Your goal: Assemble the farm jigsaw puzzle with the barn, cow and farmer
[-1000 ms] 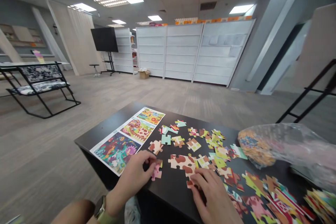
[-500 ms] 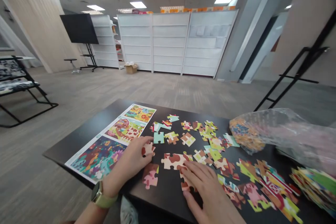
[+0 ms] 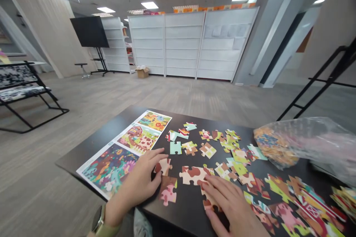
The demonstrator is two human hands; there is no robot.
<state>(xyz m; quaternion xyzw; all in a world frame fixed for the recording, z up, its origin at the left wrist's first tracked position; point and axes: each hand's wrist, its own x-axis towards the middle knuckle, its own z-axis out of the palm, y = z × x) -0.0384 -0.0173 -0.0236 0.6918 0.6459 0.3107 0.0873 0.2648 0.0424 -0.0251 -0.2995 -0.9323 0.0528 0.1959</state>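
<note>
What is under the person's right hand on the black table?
The edge of a brown-and-cream jigsaw piece sticks out from beneath the right hand. The rest of that piece, and anything else beneath the palm, is covered and cannot be seen.

- left hand (image 3: 136, 181) is rocking a smartwatch (image 3: 98, 219) just behind it, on the wrist
- watch is showing a round dark case
- case is sitting on a pale green strap (image 3: 109, 227), looks like silicone, wrapping the wrist
</note>
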